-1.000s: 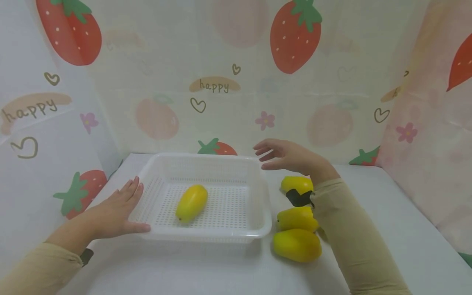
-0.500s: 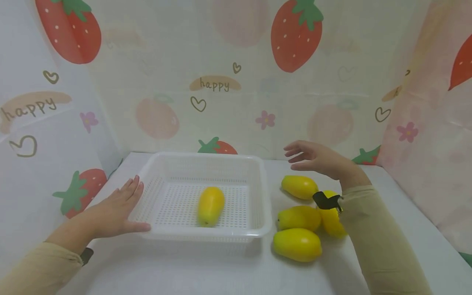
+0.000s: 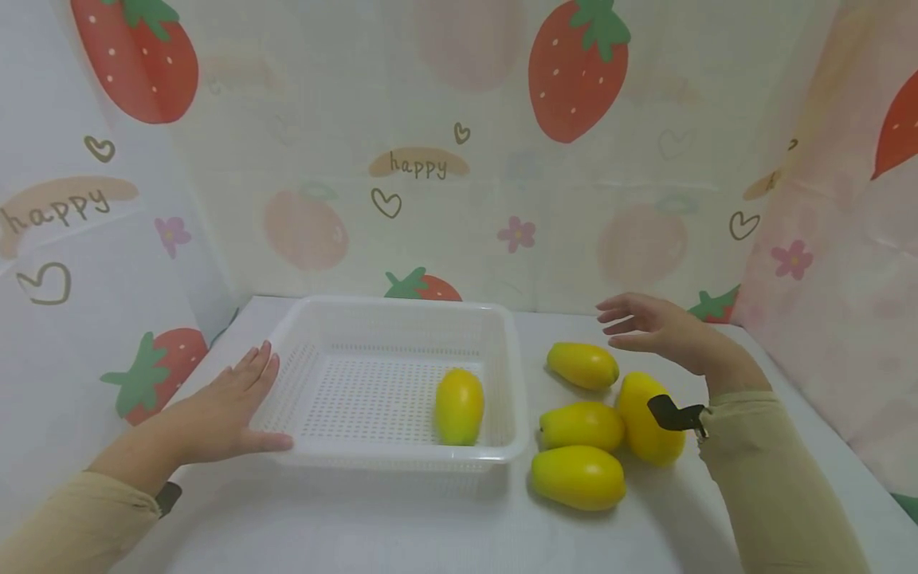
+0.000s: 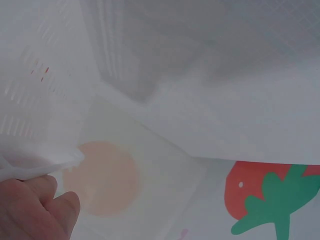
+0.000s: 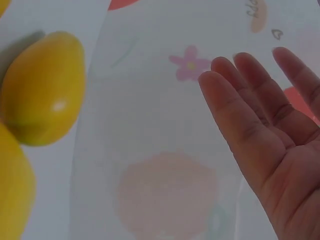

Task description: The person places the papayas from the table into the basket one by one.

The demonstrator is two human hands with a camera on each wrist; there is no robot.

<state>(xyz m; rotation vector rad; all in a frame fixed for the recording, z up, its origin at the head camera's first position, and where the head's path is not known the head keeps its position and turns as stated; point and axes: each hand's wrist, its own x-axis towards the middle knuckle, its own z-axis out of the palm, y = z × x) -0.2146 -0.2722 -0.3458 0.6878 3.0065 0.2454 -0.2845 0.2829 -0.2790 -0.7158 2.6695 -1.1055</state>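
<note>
A white plastic basket (image 3: 402, 453) with perforated walls stands on the table. One yellow papaya (image 3: 460, 406) lies inside it, near the right wall. Against the basket's left rim rests my left hand (image 3: 215, 410), fingers straight and thumb spread along the front corner; in the left wrist view, fingertips (image 4: 66, 207) show by the rim. My right hand (image 3: 663, 331) hovers above the table behind the loose fruit, fingers relaxed and holding nothing. Nearest to it are a papaya (image 3: 582, 366) at the back and another papaya (image 3: 649, 418) partly behind the wrist strap.
Two more papayas, a middle papaya (image 3: 582, 426) and a front papaya (image 3: 578, 477), lie right of the basket. A strawberry-print cloth (image 3: 459, 223) walls the white table (image 3: 402, 526) at the back and on both sides.
The papaya in the basket has rolled from the middle to the right side. My right hand has moved right and a little lower, away from the basket. The left hand stays put.
</note>
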